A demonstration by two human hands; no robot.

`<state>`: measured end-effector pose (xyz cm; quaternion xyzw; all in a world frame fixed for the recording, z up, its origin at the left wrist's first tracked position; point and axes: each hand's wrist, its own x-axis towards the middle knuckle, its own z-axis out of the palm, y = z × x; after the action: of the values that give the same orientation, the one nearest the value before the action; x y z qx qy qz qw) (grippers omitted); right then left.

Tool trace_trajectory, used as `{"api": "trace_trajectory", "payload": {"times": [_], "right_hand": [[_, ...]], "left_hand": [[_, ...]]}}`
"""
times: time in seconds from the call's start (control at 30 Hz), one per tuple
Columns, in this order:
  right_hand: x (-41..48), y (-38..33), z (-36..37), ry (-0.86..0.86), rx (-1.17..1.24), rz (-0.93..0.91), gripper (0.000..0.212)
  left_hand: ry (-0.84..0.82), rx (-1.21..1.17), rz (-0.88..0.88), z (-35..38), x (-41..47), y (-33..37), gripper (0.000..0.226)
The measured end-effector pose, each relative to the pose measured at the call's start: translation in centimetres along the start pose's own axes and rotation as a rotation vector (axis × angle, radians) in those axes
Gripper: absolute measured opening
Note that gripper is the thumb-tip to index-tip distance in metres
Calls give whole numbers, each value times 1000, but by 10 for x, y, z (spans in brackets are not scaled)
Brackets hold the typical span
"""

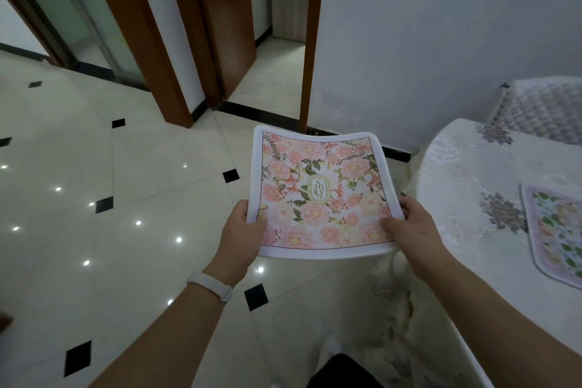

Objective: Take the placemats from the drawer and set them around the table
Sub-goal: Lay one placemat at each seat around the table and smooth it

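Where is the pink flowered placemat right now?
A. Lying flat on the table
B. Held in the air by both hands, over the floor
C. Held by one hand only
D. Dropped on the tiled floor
B: the left hand and right hand each grip a near corner of the pink placemat, which hangs above the tiled floor, left of the table.

The picture's right edge is cutting off the green-leafed floral placemat with a pink border (pixel 557 233) lying on the lace-covered white tabletop (pixel 466 173), and the tabletop itself is running out of frame too. The pink floral square placemat (pixel 318 195) is hiding the fingers of both hands beneath its near corners, only the thumbs showing on top. The quilted pastel chair cushion (pixel 541 110) is being cropped at right.
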<state>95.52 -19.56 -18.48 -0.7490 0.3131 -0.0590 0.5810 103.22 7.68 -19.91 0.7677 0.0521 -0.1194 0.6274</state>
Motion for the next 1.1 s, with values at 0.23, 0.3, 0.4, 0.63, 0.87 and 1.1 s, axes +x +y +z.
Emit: {"api": "trace_trajectory", "payload": {"times": [0.23,0.3,0.4,0.63,0.87,1.1], "right_hand": [[63,-10,30,-99,95,52,32],[94,-11,38,-112,97,56,31],[147,-18,48,-107,88,61,31],[251,-57,23,-37,54,69,29],[327,-93,-10,86,101,89,24],[396,-116,0,235,112,131,24]], "left_hand": [[66,61,-13,6,68,6,14],[83,57,-24,14,94,10,12],[107,71,-32,30,141,22,14],[41,72,-44,90,242,76,18],[-75,40,9,150,330,123,18],[-210,52,81,189,434,150,21]]}}
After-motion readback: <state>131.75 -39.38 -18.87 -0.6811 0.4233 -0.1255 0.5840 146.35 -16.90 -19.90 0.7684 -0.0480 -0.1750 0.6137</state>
